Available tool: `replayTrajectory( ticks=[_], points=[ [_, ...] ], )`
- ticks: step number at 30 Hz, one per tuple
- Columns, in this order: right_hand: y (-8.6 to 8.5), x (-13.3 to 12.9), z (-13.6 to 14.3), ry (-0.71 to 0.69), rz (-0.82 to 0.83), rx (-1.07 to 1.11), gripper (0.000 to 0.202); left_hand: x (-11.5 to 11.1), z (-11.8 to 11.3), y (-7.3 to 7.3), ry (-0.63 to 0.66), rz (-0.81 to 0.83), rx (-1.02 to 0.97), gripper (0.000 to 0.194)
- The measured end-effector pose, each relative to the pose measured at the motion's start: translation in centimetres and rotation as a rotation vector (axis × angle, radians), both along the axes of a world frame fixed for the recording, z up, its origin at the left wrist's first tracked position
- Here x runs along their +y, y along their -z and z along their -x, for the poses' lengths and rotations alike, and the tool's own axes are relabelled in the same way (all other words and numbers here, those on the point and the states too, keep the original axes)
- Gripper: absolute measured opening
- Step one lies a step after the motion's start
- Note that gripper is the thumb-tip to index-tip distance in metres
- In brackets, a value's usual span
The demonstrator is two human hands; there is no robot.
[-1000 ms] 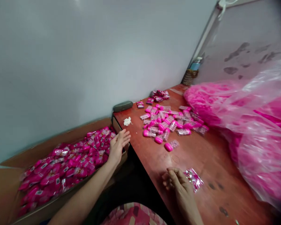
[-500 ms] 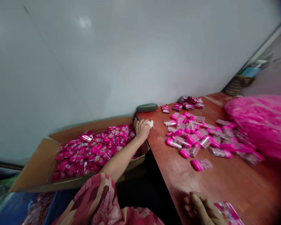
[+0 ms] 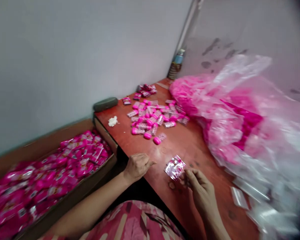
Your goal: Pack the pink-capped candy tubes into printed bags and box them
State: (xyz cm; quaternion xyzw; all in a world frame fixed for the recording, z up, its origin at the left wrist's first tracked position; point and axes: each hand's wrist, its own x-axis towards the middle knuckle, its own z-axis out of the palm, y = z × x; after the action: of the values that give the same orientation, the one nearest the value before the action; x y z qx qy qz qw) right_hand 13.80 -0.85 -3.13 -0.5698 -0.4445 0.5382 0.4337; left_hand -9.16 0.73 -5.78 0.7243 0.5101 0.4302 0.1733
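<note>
My right hand [image 3: 201,186] pinches the lower right corner of a small shiny pink packet [image 3: 175,167], held over the red table. To its left is my left hand [image 3: 139,166], with fingers curled in and the thumb sticking out toward the packet. Whatever it may hold is hidden. Beyond both hands lies a pile of small clear tubes with pink caps [image 3: 152,116], filled with small pale pieces. A single pink-capped tube [image 3: 159,138] lies at the near side of that pile.
An open cardboard box [image 3: 106,133] full of pink packets [image 3: 57,176] stands at the left. Pink and clear plastic bags [image 3: 230,120] cover the table's right side. A white crumpled scrap [image 3: 112,121], a grey-green oblong object [image 3: 105,104] and a bottle [image 3: 176,63] sit near the wall.
My left hand has drawn back from the white scrap and curled closed. My right hand has come up, with the pink packet in its fingers. The view has swung right.
</note>
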Motion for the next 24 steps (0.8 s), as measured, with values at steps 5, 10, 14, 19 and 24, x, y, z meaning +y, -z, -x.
replayTrajectory(
  ticks=[5, 10, 14, 19, 24],
  points=[
    [-0.3, -0.4, -2.1, 0.111, -0.042, -0.023, 0.022, 2.1, -5.7, 0.6, 0.232, -0.078, 0.352, 0.042],
    [0.5, -1.0, -2.1, 0.068, -0.017, -0.015, 0.022, 2.8, -7.9, 2.2, 0.182, -0.042, 0.463, 0.035],
    [1.5, -0.4, -2.1, 0.097, -0.049, -0.096, 0.022, 2.7, -7.8, 2.4, 0.152, -0.055, 0.395, 0.028],
    [2.1, 1.7, -0.9, 0.196, -0.149, -0.035, 0.039, 2.3, -8.1, 1.2, 0.153, -0.055, 0.245, 0.027],
    [0.8, 3.4, 0.2, 0.101, -0.061, 0.216, 0.042, 1.6, -7.8, -1.0, 0.179, 0.215, -0.169, 0.045]
  ],
)
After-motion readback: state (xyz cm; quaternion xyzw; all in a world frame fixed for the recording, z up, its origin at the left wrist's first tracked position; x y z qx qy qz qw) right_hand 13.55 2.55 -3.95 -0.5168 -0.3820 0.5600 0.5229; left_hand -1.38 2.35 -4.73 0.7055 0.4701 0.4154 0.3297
